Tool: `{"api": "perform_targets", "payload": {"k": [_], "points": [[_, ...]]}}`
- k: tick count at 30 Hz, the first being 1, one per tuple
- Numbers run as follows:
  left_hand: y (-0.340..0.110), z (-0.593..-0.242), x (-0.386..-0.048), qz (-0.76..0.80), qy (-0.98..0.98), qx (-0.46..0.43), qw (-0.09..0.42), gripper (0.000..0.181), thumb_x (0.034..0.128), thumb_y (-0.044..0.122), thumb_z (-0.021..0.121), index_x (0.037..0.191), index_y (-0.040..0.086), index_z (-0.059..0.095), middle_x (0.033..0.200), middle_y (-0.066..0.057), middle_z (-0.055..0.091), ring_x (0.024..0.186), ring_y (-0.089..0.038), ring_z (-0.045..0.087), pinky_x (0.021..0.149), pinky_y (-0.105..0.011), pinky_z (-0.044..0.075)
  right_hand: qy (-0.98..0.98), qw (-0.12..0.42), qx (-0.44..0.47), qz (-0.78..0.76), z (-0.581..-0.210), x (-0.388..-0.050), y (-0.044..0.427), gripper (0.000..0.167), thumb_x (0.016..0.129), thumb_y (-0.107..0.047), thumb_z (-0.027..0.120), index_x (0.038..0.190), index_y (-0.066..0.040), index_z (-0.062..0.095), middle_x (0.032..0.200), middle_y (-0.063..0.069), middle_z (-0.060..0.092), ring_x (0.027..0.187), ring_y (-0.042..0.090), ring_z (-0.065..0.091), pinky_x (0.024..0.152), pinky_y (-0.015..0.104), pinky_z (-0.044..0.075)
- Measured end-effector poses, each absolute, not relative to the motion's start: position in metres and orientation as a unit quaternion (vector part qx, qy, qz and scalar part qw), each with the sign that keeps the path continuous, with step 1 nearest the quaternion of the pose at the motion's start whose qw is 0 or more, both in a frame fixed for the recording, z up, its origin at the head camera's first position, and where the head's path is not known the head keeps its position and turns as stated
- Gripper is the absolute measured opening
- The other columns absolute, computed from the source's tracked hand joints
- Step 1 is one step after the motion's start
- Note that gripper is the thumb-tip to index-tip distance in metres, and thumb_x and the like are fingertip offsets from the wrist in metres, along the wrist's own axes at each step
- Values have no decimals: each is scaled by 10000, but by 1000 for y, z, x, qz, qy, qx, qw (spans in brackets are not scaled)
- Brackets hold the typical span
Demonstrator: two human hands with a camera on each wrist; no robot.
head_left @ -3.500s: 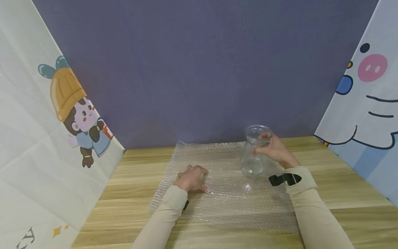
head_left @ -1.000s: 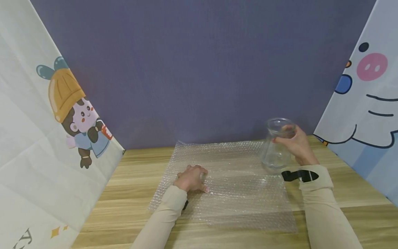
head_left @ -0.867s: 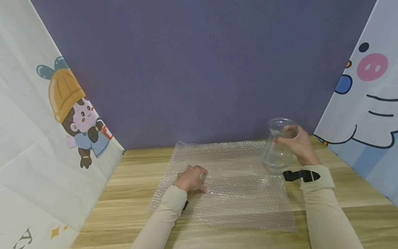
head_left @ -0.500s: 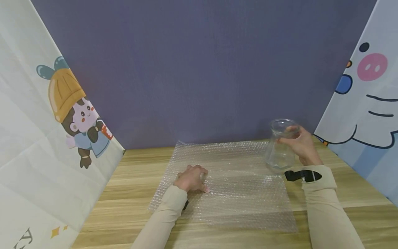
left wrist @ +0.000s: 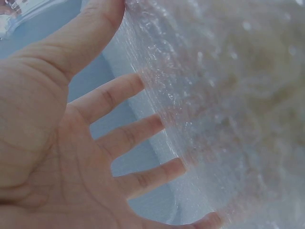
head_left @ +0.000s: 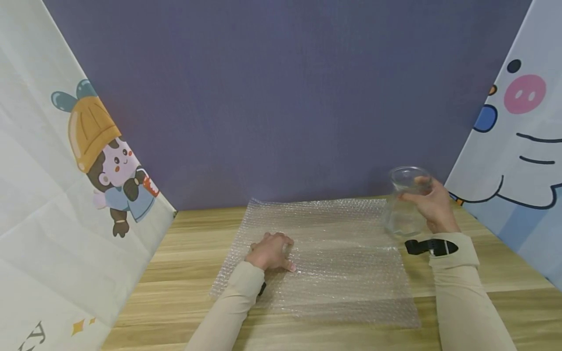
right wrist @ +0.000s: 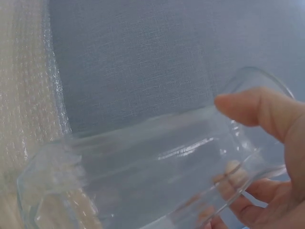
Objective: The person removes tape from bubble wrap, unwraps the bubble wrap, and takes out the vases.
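Note:
A clear glass vase (head_left: pixel 405 214) with a flared rim and narrowed neck stands nearly upright at the right edge of the bubble wrap. My right hand (head_left: pixel 432 204) grips it round the neck, thumb on the near side. Whether its base touches the table, I cannot tell. In the right wrist view the vase (right wrist: pixel 143 162) looks to contain nothing. Flat on the table lies the clear sheet of bubble wrap (head_left: pixel 338 273). On its left part rests my left hand (head_left: pixel 270 252). The left wrist view shows its spread fingers (left wrist: pixel 131 136) with their tips against the wrap.
The wood-grain table (head_left: pixel 184 253) ends at a dark blue-grey back panel (head_left: pixel 281 107). White cartoon-printed panels flank it, the left panel (head_left: pixel 35 161) and the right panel (head_left: pixel 535 185). Bare tabletop shows on both sides of the wrap.
My right hand has carried the vase rightward, from over the bubble wrap to its right edge, slowing over the last second. The left hand and the wrap have stayed in place.

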State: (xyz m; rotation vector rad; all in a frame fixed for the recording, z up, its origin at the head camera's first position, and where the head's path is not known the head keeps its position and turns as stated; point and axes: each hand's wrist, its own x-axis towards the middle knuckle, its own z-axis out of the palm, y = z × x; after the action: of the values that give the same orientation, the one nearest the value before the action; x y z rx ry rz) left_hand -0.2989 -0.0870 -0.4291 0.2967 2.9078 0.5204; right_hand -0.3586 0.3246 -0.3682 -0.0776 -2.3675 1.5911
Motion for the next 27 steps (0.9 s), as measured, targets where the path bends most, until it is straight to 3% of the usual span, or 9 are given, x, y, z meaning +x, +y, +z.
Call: {"api": "perform_targets", "payload": {"k": [11,19,24,27], "points": [[-86,-429,-299,171,977,102,82,770,683,394,930,1374,214,643,1528,-52,542,1471,-440,372,1023,-833,324,-813,142,-67,560,-372,-362,330,620,865,-185,821,1382,-144,480,1202,-86,400,1066,95,387,841,255,394],[-85,-430,-298,173,976,99,83,768,683,398,928,1375,227,642,1538,-46,532,1496,-464,328,1037,-839,304,-793,148,-76,586,-378,-365,333,502,865,-99,801,1253,-197,498,1159,-97,419,1020,62,401,816,217,412],[-85,-430,-298,175,976,99,84,769,687,395,926,1380,227,639,1548,-50,521,1505,-481,304,1047,-846,284,-793,148,-76,586,-382,-367,336,514,874,-90,794,1275,-176,484,1200,-84,425,1022,60,410,770,162,444],[-86,-431,-298,175,976,101,84,770,686,396,926,1380,225,639,1547,-51,522,1504,-475,311,1046,-843,289,-790,142,-80,592,-383,-367,337,525,879,-89,792,1287,-185,477,1215,-112,409,1107,83,422,813,158,442]]}}
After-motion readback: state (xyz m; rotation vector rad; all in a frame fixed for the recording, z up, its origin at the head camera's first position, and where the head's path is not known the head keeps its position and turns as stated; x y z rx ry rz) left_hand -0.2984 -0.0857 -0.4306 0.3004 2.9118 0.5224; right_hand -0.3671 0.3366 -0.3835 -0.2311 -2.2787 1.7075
